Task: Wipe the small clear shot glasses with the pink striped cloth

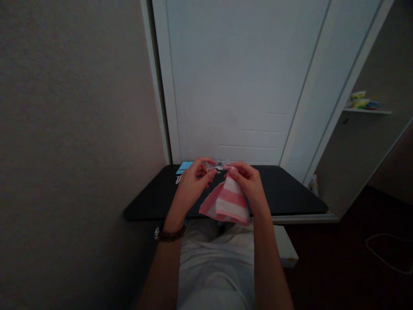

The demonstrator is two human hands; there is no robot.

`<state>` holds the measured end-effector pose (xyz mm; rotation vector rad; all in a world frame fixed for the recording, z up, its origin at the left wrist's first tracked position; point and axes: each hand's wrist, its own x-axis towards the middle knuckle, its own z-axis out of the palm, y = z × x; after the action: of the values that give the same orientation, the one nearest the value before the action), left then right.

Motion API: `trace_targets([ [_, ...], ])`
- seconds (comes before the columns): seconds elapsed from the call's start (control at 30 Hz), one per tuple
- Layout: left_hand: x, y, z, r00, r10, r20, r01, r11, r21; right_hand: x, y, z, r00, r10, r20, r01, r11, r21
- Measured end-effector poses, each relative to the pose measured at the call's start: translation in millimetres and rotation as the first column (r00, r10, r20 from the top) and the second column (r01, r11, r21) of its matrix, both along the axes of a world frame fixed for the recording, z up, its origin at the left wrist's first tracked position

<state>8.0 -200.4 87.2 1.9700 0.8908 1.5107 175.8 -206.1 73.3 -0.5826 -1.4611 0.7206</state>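
Observation:
Above the black table (pixel 145 198), my left hand (pixel 196 175) pinches a small clear, shiny item (pixel 213 166) whose kind I cannot make out. My right hand (pixel 247 177) grips a pink-and-white striped cloth (pixel 232 200) by its upper end. The cloth hangs folded below the fingers, over the table's near edge. Both hands are close together, with the clear item between their fingertips. Whether the right fingertips also touch the clear item is hard to see.
A light-blue flat object (pixel 185 167) lies at the table's back left, with a small pale item (pixel 178 179) in front of it. A white panel door (pixel 226 86) rises behind the table. A white box (pixel 284 246) stands low at right. Colourful packets sit on a shelf (pixel 368 110).

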Motion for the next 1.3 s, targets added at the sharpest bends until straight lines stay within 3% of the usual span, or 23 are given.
trace_targets([
  [0.2, -2.6, 3.0, 0.8, 0.998, 0.047, 0.032, -0.048, 0.998, 0.029, -0.5, -1.5, 1.1, 1.0, 0.001, 0.014, -0.001, 1.0, 0.004],
  [0.47, -5.7, 0.4, 0.2, 1.0, 0.013, -0.018, -0.012, 0.998, 0.054, 0.3, -2.7, 1.1, 1.0, -0.018, 0.017, 0.019, 0.999, -0.026],
  [0.9, -8.0, -5.1, 3.2, 0.998, -0.06, 0.002, 0.06, 0.997, -0.049, 4.4, -6.3, 1.9, 1.0, -0.02, 0.023, 0.02, 1.0, 0.004],
  [1.13, -8.9, -4.6, 3.7, 0.987, -0.137, 0.088, 0.147, 0.983, -0.114, 3.8, -7.7, 1.7, 0.998, 0.017, 0.061, -0.016, 1.0, -0.014],
  [1.3, -11.2, -5.2, 5.0, 0.986, -0.115, 0.122, 0.133, 0.978, -0.157, 2.2, -8.7, 2.0, 0.996, 0.05, 0.072, -0.047, 0.998, -0.04],
])
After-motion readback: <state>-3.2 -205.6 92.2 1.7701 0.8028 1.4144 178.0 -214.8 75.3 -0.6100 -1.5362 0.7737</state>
